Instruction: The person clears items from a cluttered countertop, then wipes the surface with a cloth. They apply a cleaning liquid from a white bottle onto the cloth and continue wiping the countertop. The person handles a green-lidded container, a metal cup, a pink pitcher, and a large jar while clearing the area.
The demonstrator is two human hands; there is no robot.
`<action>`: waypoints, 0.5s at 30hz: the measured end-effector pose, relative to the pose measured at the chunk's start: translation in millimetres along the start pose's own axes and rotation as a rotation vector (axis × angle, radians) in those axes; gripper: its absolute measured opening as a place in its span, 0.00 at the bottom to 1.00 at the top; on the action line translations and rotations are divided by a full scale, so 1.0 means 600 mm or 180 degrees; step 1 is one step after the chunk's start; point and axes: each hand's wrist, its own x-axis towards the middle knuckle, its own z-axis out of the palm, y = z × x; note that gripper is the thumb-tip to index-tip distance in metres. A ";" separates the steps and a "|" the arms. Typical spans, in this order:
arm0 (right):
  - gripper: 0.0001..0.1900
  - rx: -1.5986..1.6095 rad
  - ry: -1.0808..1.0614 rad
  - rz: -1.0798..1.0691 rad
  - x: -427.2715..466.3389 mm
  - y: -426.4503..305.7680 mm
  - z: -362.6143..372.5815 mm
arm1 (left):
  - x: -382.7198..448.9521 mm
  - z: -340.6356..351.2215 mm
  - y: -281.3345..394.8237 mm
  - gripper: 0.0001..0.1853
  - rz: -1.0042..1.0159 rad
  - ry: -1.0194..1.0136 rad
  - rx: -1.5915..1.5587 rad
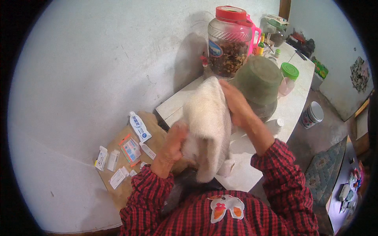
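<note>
A thick cream cloth [208,118], perhaps a towel, hangs between my two hands over the near part of the white table. My right hand [237,104] holds its upper right edge, and the fingers are partly hidden behind it. On the other side my left hand [172,144], slightly blurred, grips the cloth's left edge. The lower end droops in folds towards my chest. Just beyond my right hand, a greenish tub [260,78] sits upside down on a glass vessel [264,110]. A small white bottle [276,126] stands beside my right wrist.
A large red-lidded jar [229,44] with dark dried contents stands by the wall. Behind it are a pink jug [255,37] and a green bottle [260,45]. At left, a brown surface [118,197] bears a toothpaste tube [139,126] and several packets. A bucket [313,115] is on the floor.
</note>
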 end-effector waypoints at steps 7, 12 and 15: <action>0.23 -0.0517 0.0074 0.0467 -0.102 0.280 -0.107 | -0.019 0.027 0.040 0.32 -0.0501 0.0333 -0.1358; 0.17 -0.1578 0.0381 0.0026 -0.174 0.282 -0.115 | -0.023 0.050 0.066 0.31 -0.0395 0.0659 -0.1399; 0.17 -0.1409 -0.0471 0.0278 -0.170 0.258 -0.100 | -0.019 0.070 0.087 0.31 -0.0526 0.0626 -0.1561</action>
